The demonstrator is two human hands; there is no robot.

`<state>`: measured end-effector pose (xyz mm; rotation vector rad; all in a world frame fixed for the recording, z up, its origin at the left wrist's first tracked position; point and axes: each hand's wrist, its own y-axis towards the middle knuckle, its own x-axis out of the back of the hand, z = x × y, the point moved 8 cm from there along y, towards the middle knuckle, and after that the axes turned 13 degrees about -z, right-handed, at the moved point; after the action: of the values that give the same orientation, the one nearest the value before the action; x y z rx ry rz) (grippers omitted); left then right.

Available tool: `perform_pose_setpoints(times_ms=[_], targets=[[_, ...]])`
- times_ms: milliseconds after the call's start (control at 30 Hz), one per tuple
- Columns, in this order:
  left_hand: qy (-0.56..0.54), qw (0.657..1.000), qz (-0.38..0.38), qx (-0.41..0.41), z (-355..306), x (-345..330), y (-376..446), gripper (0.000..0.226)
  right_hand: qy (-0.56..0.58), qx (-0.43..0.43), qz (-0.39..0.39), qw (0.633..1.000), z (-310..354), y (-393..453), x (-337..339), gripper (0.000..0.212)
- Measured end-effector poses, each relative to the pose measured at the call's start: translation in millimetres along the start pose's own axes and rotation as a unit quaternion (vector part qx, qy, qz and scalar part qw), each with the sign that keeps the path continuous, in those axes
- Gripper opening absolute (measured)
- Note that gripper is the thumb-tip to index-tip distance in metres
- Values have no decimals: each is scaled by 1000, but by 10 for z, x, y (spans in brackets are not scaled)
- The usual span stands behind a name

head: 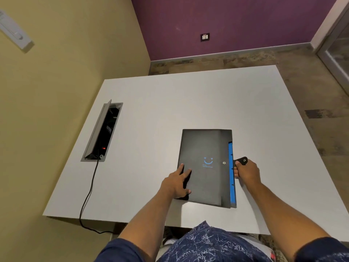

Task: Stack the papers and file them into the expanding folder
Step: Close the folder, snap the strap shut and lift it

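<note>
A black expanding folder [203, 148] with a blue smiley print lies flat on the white table [151, 110], near the front edge. Blue dividers [232, 176] show along its right side. My left hand [176, 183] rests flat on the folder's front left corner, fingers spread. My right hand [246, 172] grips the folder's right edge at the black snap strap [241, 160], which sticks out to the right. A snap stud [224, 163] sits on the cover. No loose papers are in view.
An open cable box [103, 132] is set into the table at the left, with a black cord [88, 193] running out over the front edge. Walls stand at the left and back. Floor lies to the right.
</note>
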<state>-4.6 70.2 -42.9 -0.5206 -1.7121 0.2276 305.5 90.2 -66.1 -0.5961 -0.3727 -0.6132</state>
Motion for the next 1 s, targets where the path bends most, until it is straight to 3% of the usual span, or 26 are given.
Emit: perform_pose_setpoints(times_ms=[100, 233, 433, 600, 767, 1000], targets=[[23, 1000, 9, -8, -79, -38, 10, 98, -105, 108, -29, 988, 56, -47, 83, 22], [56, 998, 26, -18, -147, -19, 55, 102, -157, 208, -23, 965, 104, -175, 42, 31], [95, 994, 24, -37, -191, 83, 79, 96, -294, 344, -16, 892, 152, -269, -69, 41], [99, 994, 8, -51, -178, 129, 95, 80, -314, 351, 49, 881, 116, -283, -198, 47], [119, 989, -17, -90, -194, 52, 95, 96, -347, 407, 64, 843, 78, -342, -299, 51], [127, 988, -1, -84, -192, 52, 153, 103, -458, 412, 89, 783, -6, -387, -410, 71]])
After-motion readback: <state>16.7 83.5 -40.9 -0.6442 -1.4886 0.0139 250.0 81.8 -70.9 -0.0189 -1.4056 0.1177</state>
